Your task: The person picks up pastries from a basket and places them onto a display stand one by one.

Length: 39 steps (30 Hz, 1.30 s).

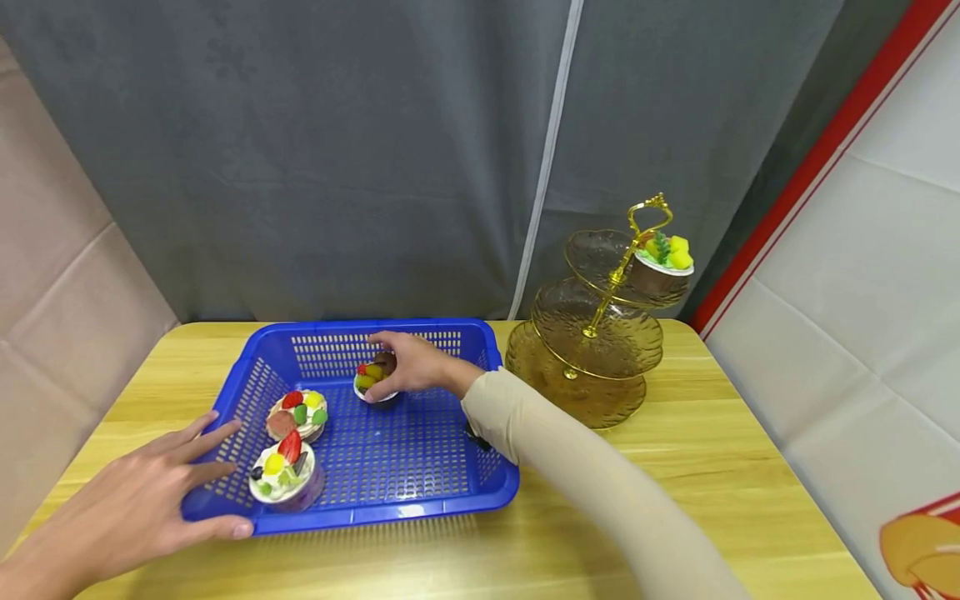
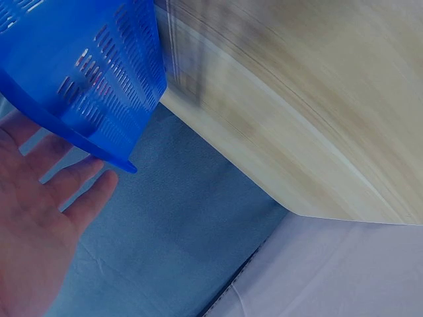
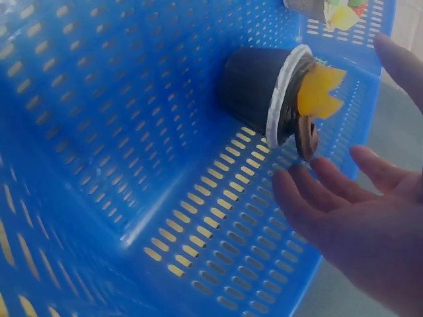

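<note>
A blue perforated plastic basket (image 1: 420, 467) sits on the wooden table. My left hand (image 1: 142, 500) rests at its left rim, fingers spread and nearly straight. My right hand (image 1: 420, 367) reaches inside, thumb and fingers parted around a dark dessert cup (image 1: 366, 381) topped with fruit and a chocolate-coloured piece. In the right wrist view, the fingertips lie close to that topping without a visible grip; whether they touch is unclear. Toward the basket's left end stand a fruit-topped cream dessert (image 1: 298, 417) and a white-rimmed dessert cup (image 1: 285, 479) with cream, a strawberry piece and yellow fruit.
Right of the basket stands a three-tier amber glass stand (image 1: 600, 354) with a gold handle. Its top tier holds a brown dessert cup (image 1: 660, 271) with yellow fruit. A grey curtain (image 1: 360, 167) hangs behind the table; pale panels flank both sides.
</note>
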Each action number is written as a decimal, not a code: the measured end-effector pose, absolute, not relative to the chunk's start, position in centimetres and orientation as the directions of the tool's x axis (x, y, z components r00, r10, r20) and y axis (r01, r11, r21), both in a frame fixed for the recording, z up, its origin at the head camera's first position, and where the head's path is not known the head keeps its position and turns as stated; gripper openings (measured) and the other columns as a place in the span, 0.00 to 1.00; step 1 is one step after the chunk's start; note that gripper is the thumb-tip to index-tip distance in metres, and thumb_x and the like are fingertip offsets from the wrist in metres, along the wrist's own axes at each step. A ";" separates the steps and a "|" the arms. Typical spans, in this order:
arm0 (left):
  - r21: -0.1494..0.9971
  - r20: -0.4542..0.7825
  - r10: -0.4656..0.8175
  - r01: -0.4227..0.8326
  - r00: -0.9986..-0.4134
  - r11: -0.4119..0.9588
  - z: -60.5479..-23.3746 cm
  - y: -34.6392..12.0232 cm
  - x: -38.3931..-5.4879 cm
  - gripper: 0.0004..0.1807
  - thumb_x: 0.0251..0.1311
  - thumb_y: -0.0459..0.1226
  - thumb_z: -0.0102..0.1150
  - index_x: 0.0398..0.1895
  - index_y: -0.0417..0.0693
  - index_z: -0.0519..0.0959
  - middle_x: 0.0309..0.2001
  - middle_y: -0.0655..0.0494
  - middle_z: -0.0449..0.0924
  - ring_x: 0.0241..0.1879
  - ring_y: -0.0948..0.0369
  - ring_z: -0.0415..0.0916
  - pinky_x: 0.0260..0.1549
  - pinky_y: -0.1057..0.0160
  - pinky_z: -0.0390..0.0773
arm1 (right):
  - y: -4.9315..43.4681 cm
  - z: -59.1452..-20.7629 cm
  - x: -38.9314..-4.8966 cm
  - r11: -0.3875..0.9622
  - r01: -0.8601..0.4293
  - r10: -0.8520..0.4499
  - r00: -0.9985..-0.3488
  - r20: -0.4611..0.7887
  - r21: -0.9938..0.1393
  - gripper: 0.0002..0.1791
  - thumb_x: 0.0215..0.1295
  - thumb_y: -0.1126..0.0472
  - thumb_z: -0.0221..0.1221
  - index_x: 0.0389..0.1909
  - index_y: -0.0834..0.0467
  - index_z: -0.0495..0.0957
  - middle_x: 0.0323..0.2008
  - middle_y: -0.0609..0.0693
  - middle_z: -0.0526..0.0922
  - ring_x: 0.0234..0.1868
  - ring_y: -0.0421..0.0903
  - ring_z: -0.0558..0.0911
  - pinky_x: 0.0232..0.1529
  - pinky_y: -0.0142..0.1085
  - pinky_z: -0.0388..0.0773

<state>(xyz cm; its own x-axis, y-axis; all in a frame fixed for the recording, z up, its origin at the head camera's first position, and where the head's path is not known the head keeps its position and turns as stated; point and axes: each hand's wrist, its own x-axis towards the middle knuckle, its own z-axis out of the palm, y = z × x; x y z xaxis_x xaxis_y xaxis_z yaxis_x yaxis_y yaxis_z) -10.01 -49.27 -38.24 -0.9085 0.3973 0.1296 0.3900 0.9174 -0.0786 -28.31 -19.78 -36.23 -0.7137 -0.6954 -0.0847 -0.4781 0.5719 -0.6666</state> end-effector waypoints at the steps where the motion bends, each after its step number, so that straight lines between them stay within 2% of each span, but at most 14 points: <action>1: -0.078 0.134 0.400 0.392 -0.907 0.916 -38.3 -49.3 -10.0 0.42 0.39 0.76 0.61 0.39 0.50 0.89 0.63 0.40 0.76 0.62 0.33 0.68 0.45 0.31 0.75 | -19.8 -36.3 -28.3 0.575 -0.482 -0.694 -0.716 -0.082 -0.661 0.49 0.51 0.54 0.76 0.72 0.60 0.63 0.61 0.57 0.77 0.57 0.45 0.77 0.61 0.30 0.70; 6: -0.073 0.181 0.415 0.408 -0.892 0.910 -38.3 -49.5 -10.0 0.42 0.37 0.76 0.62 0.38 0.50 0.89 0.62 0.41 0.77 0.60 0.34 0.69 0.44 0.31 0.75 | -20.2 -36.9 -28.3 0.559 -0.500 -0.703 -0.709 -0.059 -0.661 0.49 0.50 0.56 0.77 0.71 0.61 0.64 0.59 0.56 0.77 0.55 0.44 0.78 0.60 0.28 0.69; 11: -0.087 0.137 0.393 0.384 -0.909 0.919 -38.1 -49.4 -9.9 0.43 0.38 0.76 0.61 0.39 0.50 0.89 0.62 0.39 0.76 0.61 0.32 0.69 0.44 0.30 0.75 | -20.9 -37.4 -28.2 0.558 -0.528 -0.702 -0.712 -0.024 -0.640 0.50 0.48 0.59 0.77 0.71 0.61 0.63 0.61 0.56 0.76 0.59 0.44 0.75 0.63 0.27 0.65; 15: -0.095 0.099 0.378 0.369 -0.921 0.925 -38.0 -49.4 -9.9 0.43 0.39 0.76 0.60 0.40 0.49 0.89 0.62 0.38 0.75 0.61 0.30 0.67 0.45 0.29 0.74 | -21.2 -37.6 -28.0 0.569 -0.536 -0.716 -0.696 -0.055 -0.623 0.49 0.48 0.62 0.77 0.71 0.62 0.63 0.62 0.55 0.77 0.59 0.44 0.77 0.62 0.26 0.66; 20: -0.086 0.148 0.402 0.394 -0.903 0.915 -38.0 -49.4 -9.9 0.42 0.38 0.76 0.61 0.38 0.50 0.89 0.62 0.39 0.76 0.61 0.33 0.68 0.47 0.30 0.74 | -21.4 -38.0 -27.8 0.596 -0.517 -0.714 -0.691 -0.111 -0.614 0.46 0.49 0.63 0.76 0.70 0.63 0.64 0.62 0.53 0.77 0.59 0.43 0.78 0.61 0.25 0.67; 28: -0.082 0.155 0.408 0.399 -0.900 0.913 -38.1 -49.4 -10.0 0.43 0.38 0.76 0.60 0.38 0.49 0.89 0.62 0.39 0.76 0.62 0.34 0.67 0.49 0.31 0.73 | -22.0 -38.3 -27.6 0.626 -0.561 -0.705 -0.704 -0.086 -0.541 0.43 0.51 0.64 0.75 0.68 0.62 0.66 0.62 0.52 0.77 0.60 0.43 0.76 0.63 0.26 0.65; 39: -0.081 0.129 0.407 0.400 -0.904 0.913 -38.0 -49.3 -10.0 0.42 0.39 0.75 0.61 0.39 0.48 0.89 0.62 0.39 0.76 0.62 0.32 0.67 0.50 0.31 0.72 | -22.1 -38.8 -27.3 0.620 -0.595 -0.706 -0.707 -0.034 -0.512 0.38 0.52 0.64 0.74 0.65 0.61 0.69 0.57 0.51 0.80 0.54 0.42 0.79 0.59 0.25 0.68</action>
<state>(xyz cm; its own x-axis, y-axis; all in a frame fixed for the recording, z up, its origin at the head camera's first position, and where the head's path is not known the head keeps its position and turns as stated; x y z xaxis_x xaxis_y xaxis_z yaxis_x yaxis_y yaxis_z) -10.01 -49.30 -38.03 -0.9042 0.4071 0.1293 0.3996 0.9131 -0.0811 -27.30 -22.10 -38.76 -0.7073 -0.7061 -0.0345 -0.5945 0.6204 -0.5115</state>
